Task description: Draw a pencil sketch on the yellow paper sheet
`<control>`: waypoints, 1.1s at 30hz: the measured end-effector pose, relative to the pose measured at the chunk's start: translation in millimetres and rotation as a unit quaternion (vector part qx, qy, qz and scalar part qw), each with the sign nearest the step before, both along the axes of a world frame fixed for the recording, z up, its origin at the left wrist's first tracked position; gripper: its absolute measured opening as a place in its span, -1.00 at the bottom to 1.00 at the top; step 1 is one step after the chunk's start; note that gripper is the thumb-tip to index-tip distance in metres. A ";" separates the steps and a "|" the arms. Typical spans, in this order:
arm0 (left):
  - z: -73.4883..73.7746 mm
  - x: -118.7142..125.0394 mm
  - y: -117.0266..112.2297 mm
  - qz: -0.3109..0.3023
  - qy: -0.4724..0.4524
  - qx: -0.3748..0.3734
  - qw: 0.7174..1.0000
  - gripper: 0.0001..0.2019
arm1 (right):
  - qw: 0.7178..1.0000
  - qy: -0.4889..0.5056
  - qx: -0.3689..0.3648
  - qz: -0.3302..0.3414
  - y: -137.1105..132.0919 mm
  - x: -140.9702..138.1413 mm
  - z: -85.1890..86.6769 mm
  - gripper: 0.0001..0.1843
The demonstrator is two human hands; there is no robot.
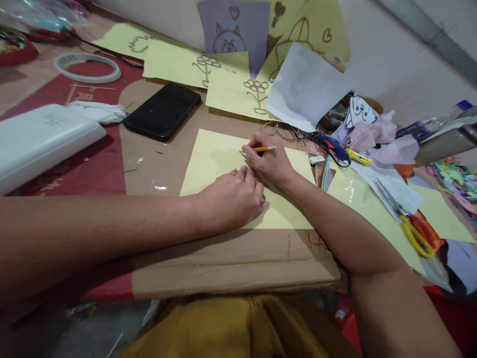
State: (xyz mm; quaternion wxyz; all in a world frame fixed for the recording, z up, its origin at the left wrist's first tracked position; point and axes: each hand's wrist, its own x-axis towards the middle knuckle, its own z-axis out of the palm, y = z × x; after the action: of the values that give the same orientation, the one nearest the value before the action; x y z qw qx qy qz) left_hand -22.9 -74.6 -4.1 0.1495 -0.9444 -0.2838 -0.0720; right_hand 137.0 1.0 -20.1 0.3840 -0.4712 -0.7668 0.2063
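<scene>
A sheet of yellow paper (212, 154) lies on the cardboard in front of me. My right hand (270, 159) pinches a short orange pencil (263, 148), its tip at the upper middle of the sheet and its white eraser end pointing right. Resting on the paper just below and left of it is my left hand (238, 196), palm down, fingers stretched out and partly bent over the sheet. I cannot make out any line under the pencil tip. A white eraser (317, 159) lies at the sheet's right edge.
Behind the sheet are a black phone (163, 112), a tape roll (88, 67) and yellow papers with flower drawings (238, 94). A white power bank (44, 144) sits at left. Yellow-handled scissors (416, 237), a glue gun (333, 148) and paper scraps crowd the right. The cardboard's front edge (238, 283) is near me.
</scene>
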 end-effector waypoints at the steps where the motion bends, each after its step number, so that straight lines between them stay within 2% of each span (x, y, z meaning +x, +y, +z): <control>1: 0.0 0.0 0.0 -0.001 -0.001 0.000 1.000 -0.51 | 1.000 0.001 -0.002 0.000 -0.1 0.1 0.0 -0.76; 9: -1.6 -0.2 0.3 -0.002 -0.024 -0.008 1.000 -0.52 | 1.000 -0.002 0.013 -0.003 0.7 0.5 -0.3 -0.76; 22: 1.2 0.5 0.2 0.000 0.011 -0.004 1.000 -0.50 | 1.000 0.000 0.006 -0.004 -0.2 0.0 -0.1 -0.77; 33: -0.9 -0.5 0.5 -0.005 -0.017 0.001 1.000 -0.53 | 1.000 -0.012 0.008 -0.011 -1.3 -0.4 2.2 -0.76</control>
State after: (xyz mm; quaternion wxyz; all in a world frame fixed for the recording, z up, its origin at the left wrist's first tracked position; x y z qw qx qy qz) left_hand -23.4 -74.1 -5.0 0.1452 -0.9442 -0.2817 -0.0895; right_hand 136.6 -0.3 -18.0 0.3805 -0.4790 -0.7679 0.1899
